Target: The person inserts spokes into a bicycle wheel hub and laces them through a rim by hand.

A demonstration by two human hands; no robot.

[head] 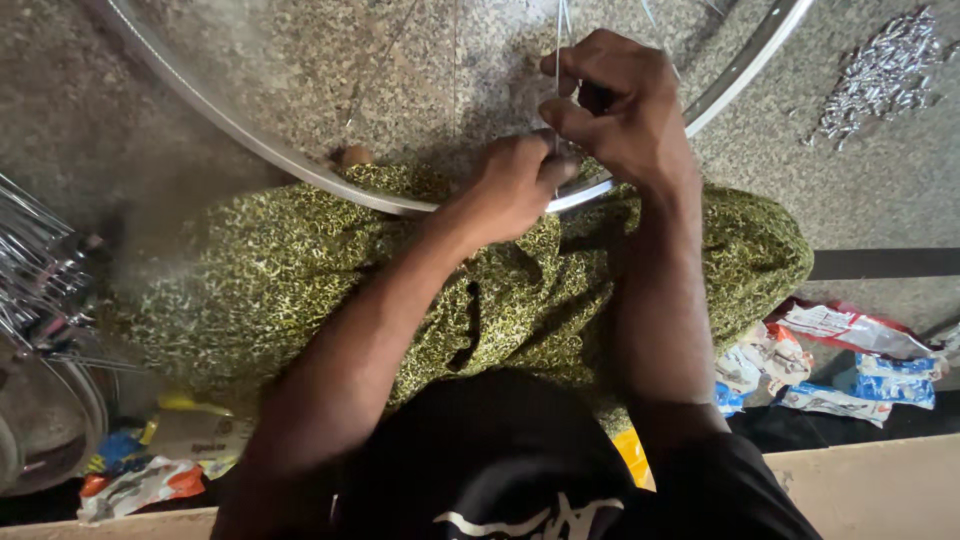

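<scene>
A shiny metal bicycle wheel rim (250, 135) curves across my lap, resting on the green patterned cloth (300, 280) over my legs. Thin spokes (560, 35) run up from the rim. My left hand (515, 185) grips the rim at its nearest point, fingers curled over the metal. My right hand (620, 105) is just above it, fingers pinched around a spoke where it meets the rim.
A pile of small silver nipples (880, 70) lies on the speckled stone floor at the top right. A bundle of loose spokes (35, 275) sits at the left. Crumpled packets (850, 370) lie at the right and more wrappers (140, 480) at the lower left.
</scene>
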